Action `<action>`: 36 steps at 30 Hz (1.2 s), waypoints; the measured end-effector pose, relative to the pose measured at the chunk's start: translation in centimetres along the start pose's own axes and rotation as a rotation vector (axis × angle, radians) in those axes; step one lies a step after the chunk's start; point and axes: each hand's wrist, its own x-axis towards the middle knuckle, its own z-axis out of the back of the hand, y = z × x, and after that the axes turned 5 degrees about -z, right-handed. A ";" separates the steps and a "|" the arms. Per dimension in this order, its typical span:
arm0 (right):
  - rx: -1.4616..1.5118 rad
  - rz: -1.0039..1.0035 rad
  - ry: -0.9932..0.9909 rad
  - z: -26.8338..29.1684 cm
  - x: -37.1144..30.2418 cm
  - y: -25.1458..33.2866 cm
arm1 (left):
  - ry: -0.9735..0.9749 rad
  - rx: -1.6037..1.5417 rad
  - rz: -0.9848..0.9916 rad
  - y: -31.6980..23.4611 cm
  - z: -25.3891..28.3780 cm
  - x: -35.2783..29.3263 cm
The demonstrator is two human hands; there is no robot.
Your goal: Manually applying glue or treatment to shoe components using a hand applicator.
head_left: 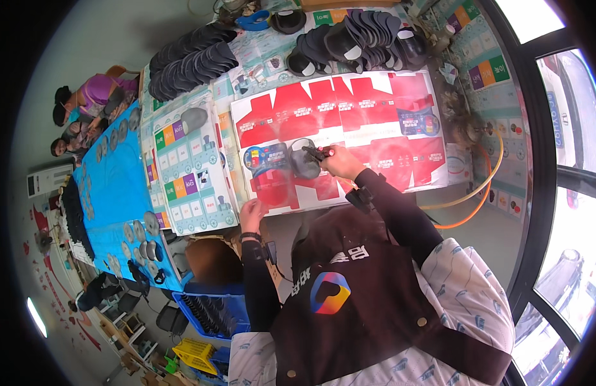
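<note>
My right hand [343, 164] is wrapped round a black spray gun [318, 152], its front end over a grey, rounded, cup-like pad [303, 166]. That pad lies on a printed red and white sheet [349, 135] spread on the table. The gun and my fingers hide part of it. At the sheet's front left corner rests my left hand [251, 215], fingers apart and holding nothing that I can see. Another grey pad [194, 118] lies farther left, on a stack of printed sheets [198, 164].
Rows of dark stacked pads [192, 61] and more pads [349, 42] stand along the back. Orange [468, 222] and yellow hoses hang at the right. A blue-topped table [114, 186] holds grey discs. Blue crates [211, 315] sit below left; people sit far left.
</note>
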 end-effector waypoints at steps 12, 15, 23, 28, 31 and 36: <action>-0.209 0.008 0.123 0.5 -1.8 3.3 | -0.070 -0.084 0.098 1.5 1.0 -2.8; 0.003 0.129 -0.029 0.3 -0.8 1.2 | -0.035 -0.089 -0.014 1.1 0.0 -0.5; -0.267 0.093 0.119 0.2 -1.4 2.6 | 0.012 0.015 -0.069 -0.9 -4.4 5.3; -0.291 0.100 0.125 1.7 -2.5 3.3 | 0.058 0.214 -0.168 -2.3 -7.4 8.3; -0.363 0.111 -0.002 3.4 -3.2 2.7 | 0.174 0.523 -0.236 -4.8 -9.9 8.2; 0.167 0.172 -0.083 4.1 -5.3 -0.2 | 0.002 0.818 -0.185 -3.4 -11.9 9.4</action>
